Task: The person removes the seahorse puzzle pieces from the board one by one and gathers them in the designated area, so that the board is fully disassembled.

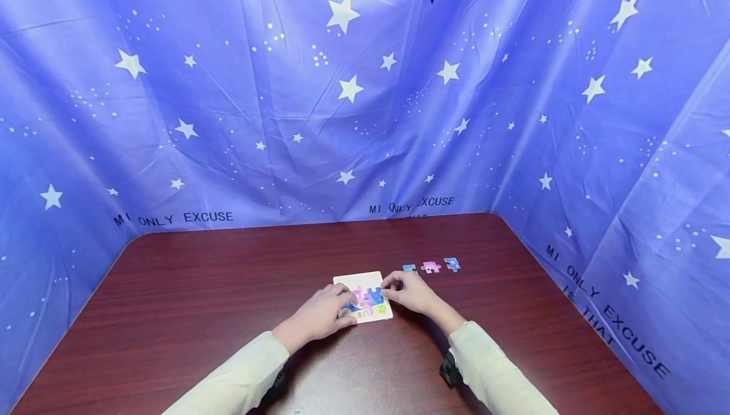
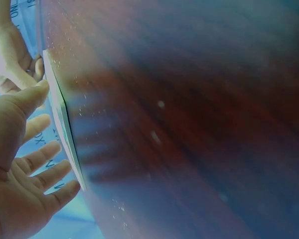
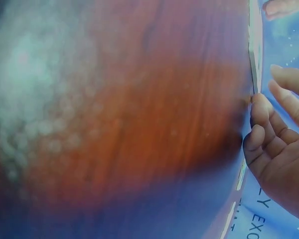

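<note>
A small square jigsaw board lies on the table in the head view, its lower part filled with pink, blue and yellow pieces and its upper part bare white. My left hand rests over the board's left side, covering some pieces. In the left wrist view that hand's fingers are spread beside the board's thin edge. At the right edge is my right hand, its thumb and index finger by a blue piece. Its other fingers bend at the board's side, and no loose piece shows between them.
Beyond the right hand lie three loose jigsaw pieces: a blue one partly hidden, a pink one and another blue one. The dark red-brown table meets a blue star-patterned curtain at the back and sides.
</note>
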The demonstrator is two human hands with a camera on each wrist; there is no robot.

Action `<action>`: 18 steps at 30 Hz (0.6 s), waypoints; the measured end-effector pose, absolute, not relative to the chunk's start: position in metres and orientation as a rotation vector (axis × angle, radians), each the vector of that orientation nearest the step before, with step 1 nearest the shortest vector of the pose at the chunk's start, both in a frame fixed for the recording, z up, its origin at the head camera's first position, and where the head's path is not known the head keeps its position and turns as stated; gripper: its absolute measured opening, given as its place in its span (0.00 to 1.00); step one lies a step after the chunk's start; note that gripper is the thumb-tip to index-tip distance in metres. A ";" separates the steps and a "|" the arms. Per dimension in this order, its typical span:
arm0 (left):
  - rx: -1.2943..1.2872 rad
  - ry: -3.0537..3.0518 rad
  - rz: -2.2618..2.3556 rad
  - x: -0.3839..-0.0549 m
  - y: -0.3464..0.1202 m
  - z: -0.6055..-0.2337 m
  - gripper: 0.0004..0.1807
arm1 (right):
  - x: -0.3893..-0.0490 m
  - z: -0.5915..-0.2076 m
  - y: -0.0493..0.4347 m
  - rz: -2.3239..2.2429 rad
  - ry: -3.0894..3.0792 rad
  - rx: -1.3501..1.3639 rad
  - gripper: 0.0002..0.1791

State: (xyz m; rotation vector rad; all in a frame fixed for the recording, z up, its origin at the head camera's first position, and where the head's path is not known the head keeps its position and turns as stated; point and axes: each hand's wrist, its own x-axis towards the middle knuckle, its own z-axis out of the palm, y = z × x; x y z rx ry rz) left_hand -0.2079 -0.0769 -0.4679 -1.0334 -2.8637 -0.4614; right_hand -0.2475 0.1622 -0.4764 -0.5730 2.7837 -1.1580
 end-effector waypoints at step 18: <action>-1.077 -2.873 -0.417 -0.210 -0.070 -0.468 0.15 | -0.248 -0.469 0.158 -1.032 2.761 -0.636 0.13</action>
